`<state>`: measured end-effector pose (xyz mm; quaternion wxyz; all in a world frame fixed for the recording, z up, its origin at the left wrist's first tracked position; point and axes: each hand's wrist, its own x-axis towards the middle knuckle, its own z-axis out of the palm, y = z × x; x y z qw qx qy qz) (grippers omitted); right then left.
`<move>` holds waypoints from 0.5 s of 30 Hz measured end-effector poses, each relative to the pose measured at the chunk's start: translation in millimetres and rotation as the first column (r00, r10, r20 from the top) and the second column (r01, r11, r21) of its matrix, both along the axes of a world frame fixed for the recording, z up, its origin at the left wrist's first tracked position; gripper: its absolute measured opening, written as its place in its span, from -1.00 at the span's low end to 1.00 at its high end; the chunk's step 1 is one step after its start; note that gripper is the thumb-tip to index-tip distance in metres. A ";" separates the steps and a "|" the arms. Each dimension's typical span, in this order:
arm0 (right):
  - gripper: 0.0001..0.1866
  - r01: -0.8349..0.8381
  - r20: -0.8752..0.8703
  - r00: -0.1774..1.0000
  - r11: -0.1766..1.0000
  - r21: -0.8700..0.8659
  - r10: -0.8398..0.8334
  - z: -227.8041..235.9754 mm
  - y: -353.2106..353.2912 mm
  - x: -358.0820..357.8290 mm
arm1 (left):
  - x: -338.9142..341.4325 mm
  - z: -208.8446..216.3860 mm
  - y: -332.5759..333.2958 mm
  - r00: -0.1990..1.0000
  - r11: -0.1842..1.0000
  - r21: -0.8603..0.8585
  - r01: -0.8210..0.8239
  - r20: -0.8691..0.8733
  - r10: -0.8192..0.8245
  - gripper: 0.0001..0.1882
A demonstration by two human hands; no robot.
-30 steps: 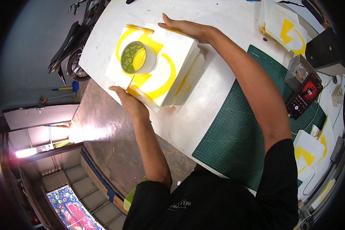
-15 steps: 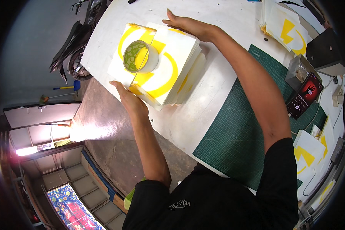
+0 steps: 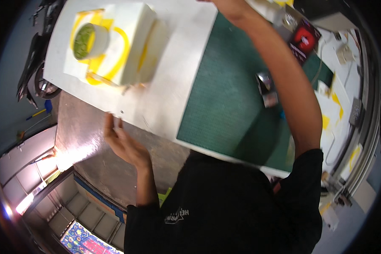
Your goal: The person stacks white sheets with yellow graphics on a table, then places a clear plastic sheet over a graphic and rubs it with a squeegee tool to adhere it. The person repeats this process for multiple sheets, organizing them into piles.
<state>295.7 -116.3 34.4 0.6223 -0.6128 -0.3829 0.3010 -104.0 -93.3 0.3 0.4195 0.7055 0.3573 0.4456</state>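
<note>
A thick stack of white sheets with yellow print [image 3: 133, 31] sits on the white table at the upper left. On top of it lies a wide roll of tape [image 3: 100, 40], its inner core green-patterned. My left hand [image 3: 129, 146] is empty, its fingers stretched out, over the floor just off the table's near edge and apart from the stack. At the top edge of the picture is my right hand [image 3: 233, 9], far right of the stack; its fingers are mostly cut off, so whether it holds anything cannot be seen.
A green cutting mat [image 3: 224, 84] covers the table's right part, with a small dark item [image 3: 265, 84] on it. Beyond are a phone with a red screen [image 3: 302, 40] and cables. A motorbike [image 3: 34, 67] stands past the table's left end.
Both hands have come away from the stack: the left toward me, the right off to the right. The view has swung right, so the stack appears farther left.
</note>
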 end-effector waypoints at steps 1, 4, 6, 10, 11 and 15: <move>-0.04 0.026 0.050 0.998 1.000 -0.008 -0.026 9.8 -23.9 -12.8 | -19.2 4.0 -28.8 0.983 0.986 0.075 0.147 -0.122 -0.138 -0.48; -0.11 0.067 0.098 0.993 0.998 0.006 -0.068 56.9 -111.4 -57.5 | -29.0 35.6 -99.2 0.498 0.598 -0.375 0.708 -0.336 -0.800 -0.54; -0.21 0.079 0.144 0.986 0.997 0.011 -0.080 75.3 -171.1 -100.0 | -33.8 35.0 -133.5 0.180 0.336 -0.491 0.804 -0.337 -0.924 -0.60; -0.48 0.161 0.175 0.974 0.982 -0.097 -0.143 69.4 -275.7 -200.6 | -56.3 19.0 -159.4 -0.102 0.035 -0.407 0.913 -0.311 -0.945 -0.80; -0.49 0.077 0.172 0.984 0.981 -0.178 -0.046 69.4 -297.2 -218.5 | -57.2 26.2 -161.9 -0.117 -0.001 -0.452 0.892 -0.228 -0.967 -0.82; -0.47 -0.028 0.090 0.992 0.852 -0.523 0.087 36.9 -361.5 -300.6 | -61.6 39.8 -171.0 -0.166 -0.139 -0.648 0.749 0.021 -0.986 -0.87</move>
